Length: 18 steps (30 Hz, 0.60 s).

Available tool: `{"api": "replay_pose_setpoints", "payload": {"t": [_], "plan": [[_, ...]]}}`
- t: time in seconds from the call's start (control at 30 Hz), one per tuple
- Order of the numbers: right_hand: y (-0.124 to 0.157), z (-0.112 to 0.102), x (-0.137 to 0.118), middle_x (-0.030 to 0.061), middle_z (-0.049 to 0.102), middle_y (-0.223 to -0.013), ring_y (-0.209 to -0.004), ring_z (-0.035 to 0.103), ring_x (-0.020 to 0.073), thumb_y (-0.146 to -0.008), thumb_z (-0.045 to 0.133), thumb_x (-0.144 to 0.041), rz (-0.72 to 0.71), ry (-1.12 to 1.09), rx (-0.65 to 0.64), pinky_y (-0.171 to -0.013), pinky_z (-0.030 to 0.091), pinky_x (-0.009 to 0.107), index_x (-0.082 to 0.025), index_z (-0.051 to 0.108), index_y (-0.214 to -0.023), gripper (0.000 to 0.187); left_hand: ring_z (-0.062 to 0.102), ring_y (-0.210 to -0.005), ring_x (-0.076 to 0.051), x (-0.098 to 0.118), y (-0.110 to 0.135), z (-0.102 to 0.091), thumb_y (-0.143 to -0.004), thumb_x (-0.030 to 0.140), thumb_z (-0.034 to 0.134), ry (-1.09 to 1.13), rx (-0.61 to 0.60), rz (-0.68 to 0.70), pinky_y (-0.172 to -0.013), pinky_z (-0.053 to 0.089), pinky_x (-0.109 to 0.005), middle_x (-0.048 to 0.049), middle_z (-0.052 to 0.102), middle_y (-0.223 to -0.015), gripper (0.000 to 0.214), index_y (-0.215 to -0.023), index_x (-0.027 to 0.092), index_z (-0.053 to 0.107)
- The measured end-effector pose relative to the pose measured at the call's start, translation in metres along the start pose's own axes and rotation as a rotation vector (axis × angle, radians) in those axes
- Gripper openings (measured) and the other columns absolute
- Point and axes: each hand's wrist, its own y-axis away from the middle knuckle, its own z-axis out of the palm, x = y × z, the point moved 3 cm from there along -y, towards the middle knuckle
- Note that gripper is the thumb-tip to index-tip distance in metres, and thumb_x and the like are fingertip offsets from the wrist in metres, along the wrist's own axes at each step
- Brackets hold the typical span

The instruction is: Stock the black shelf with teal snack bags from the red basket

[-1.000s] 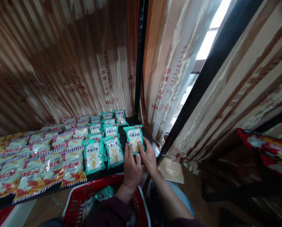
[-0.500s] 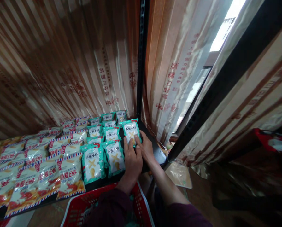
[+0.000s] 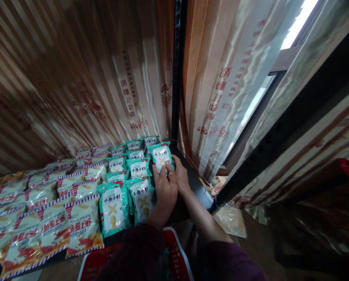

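Note:
A teal snack bag (image 3: 161,154) lies on the black shelf (image 3: 196,187) near its right rear corner. My left hand (image 3: 164,191) and my right hand (image 3: 180,175) both rest on the bag's near end, fingers pressed down on it. To its left lie rows of matching teal bags (image 3: 113,203). Further left are red, white and blue striped snack bags (image 3: 81,222). Dark red sleeves cover my forearms.
A red plastic basket (image 3: 177,257) sits below the shelf's front edge, under my arms. A black upright post (image 3: 176,70) stands at the shelf's back corner. Striped golden-brown curtains hang behind and to the right. A flat packet (image 3: 230,220) lies on the floor.
Both hands have pushed the teal bag away from me, toward the back of the shelf beside the post. The view has tilted up and moved closer to the shelf.

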Motion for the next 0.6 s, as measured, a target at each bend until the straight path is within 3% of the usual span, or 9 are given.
{"api": "replay_pose_setpoints", "payload": {"t": [0.3, 0.6], "plan": [[-0.01, 0.015, 0.002, 0.0096, 0.067, -0.112, -0.102, 0.062, 0.0245, -0.086, 0.048, -0.041, -0.044, -0.027, -0.076, -0.091, 0.047, 0.037, -0.019, 0.051, -0.128, 0.047, 0.031, -0.137, -0.031, -0.004, -0.023, 0.002, -0.09, 0.038, 0.04, -0.054, 0.05, -0.058, -0.114, 0.023, -0.044, -0.0188, 0.036, -0.146, 0.041, -0.115, 0.012, 0.06], [-0.012, 0.023, 0.008, 0.0099, 0.06, -0.124, -0.115, 0.055, 0.0261, -0.086, 0.045, -0.032, -0.105, -0.004, -0.176, -0.099, 0.043, 0.041, -0.02, 0.046, -0.135, 0.05, 0.039, -0.131, -0.031, -0.012, -0.033, 0.013, -0.089, 0.029, 0.042, -0.12, 0.073, -0.032, -0.111, 0.029, -0.048, -0.0167, 0.052, -0.13, 0.034, -0.112, 0.014, 0.061]]}}
